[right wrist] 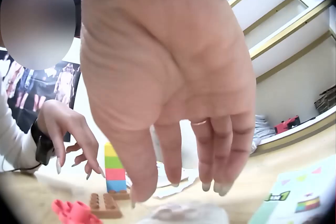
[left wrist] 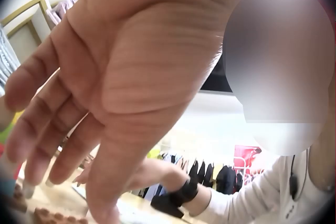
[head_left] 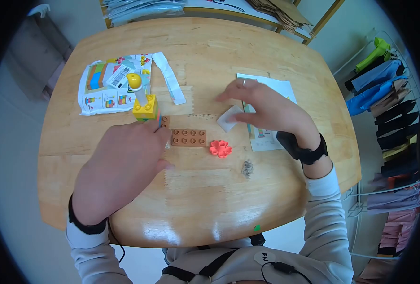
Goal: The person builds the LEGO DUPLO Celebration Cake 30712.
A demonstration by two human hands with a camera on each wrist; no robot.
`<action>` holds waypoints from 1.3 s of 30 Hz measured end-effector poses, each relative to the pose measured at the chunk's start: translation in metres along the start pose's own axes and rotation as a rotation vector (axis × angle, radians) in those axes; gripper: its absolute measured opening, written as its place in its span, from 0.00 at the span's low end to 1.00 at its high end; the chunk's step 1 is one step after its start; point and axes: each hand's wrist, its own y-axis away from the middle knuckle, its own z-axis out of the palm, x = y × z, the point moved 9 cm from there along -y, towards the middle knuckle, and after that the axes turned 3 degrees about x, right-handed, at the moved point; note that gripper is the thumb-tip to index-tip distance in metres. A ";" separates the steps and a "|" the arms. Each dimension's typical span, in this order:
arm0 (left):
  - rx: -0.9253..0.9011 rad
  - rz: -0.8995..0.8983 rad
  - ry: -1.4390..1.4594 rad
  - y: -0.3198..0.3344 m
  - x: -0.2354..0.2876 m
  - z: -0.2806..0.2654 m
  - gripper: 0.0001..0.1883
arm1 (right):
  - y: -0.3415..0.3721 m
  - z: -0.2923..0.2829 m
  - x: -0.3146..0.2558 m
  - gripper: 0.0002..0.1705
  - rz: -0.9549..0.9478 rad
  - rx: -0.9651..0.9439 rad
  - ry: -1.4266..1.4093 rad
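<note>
My left hand (head_left: 125, 158) is beside a stacked tower (head_left: 146, 108) of coloured blocks, topped by a pale post with a yellow piece (head_left: 134, 81). Its fingers hang loosely, and in the right wrist view there is a gap between this hand (right wrist: 68, 129) and the tower (right wrist: 115, 174). A brown studded brick (head_left: 189, 138) and a coral flower-shaped piece (head_left: 221, 148) lie to its right. My right hand (head_left: 271, 110) hovers, fingers extended downward and holding nothing visible, by a whitish translucent piece (head_left: 228, 119). That piece (right wrist: 184, 214) is below the fingertips in the right wrist view.
A printed package (head_left: 91, 99) and a torn white strip (head_left: 170, 78) lie at the back left. An instruction sheet (head_left: 266, 142) is partly under my right hand. A small clear crumpled item (head_left: 247, 168) and a green bit (head_left: 257, 228) are nearer the front edge.
</note>
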 end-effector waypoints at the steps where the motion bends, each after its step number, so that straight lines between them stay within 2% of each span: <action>1: 0.003 0.001 0.002 -0.004 -0.001 0.006 0.24 | 0.007 0.004 -0.001 0.20 -0.072 -0.035 0.042; 6: -0.177 -0.019 -0.036 -0.009 -0.012 0.031 0.26 | 0.014 0.018 0.002 0.21 -0.017 -0.031 0.039; 8: -0.181 -0.003 -0.035 -0.009 -0.013 0.031 0.26 | 0.012 0.015 -0.006 0.22 0.057 0.020 -0.009; 12: -0.123 0.098 0.019 -0.006 -0.012 0.033 0.27 | -0.003 0.025 -0.051 0.18 0.037 0.040 -0.019; 14: -0.169 0.099 0.026 -0.008 -0.010 0.036 0.28 | -0.013 0.041 -0.064 0.16 0.017 -0.027 0.071; 19: -0.194 0.088 0.111 -0.010 -0.018 0.043 0.31 | -0.029 0.048 -0.070 0.17 -0.017 -0.004 0.086; 21: -0.232 0.108 0.103 -0.011 -0.018 0.048 0.30 | -0.033 0.055 -0.061 0.19 0.056 -0.152 0.063; 24: -0.197 0.131 0.127 -0.011 -0.014 0.043 0.28 | -0.035 0.063 -0.052 0.21 0.098 -0.252 0.062; 28: -0.112 0.122 0.052 -0.013 -0.016 0.039 0.28 | -0.025 0.075 -0.047 0.25 0.116 -0.232 0.130; 30: -0.141 0.027 0.132 -0.015 -0.018 0.037 0.30 | -0.015 0.063 -0.052 0.33 0.031 0.008 0.134; 31: -0.133 0.035 0.125 -0.016 -0.018 0.038 0.30 | -0.011 0.057 -0.051 0.33 0.034 0.017 0.143; 33: -0.057 0.107 0.151 -0.017 -0.016 0.040 0.33 | 0.002 0.036 -0.052 0.41 0.010 0.103 -0.076; 34: -0.053 0.108 0.156 -0.018 -0.013 0.038 0.33 | 0.009 0.020 -0.054 0.41 -0.017 0.201 -0.071; 36: -0.123 0.013 0.146 -0.017 -0.015 0.036 0.34 | 0.023 0.010 -0.056 0.35 0.049 0.132 0.040; 37: -0.123 0.015 0.146 -0.017 -0.015 0.038 0.34 | 0.031 0.011 -0.057 0.35 0.051 0.133 0.041; 39: -0.073 0.083 0.192 -0.019 -0.012 0.038 0.35 | 0.045 0.032 -0.059 0.27 0.038 -0.014 0.148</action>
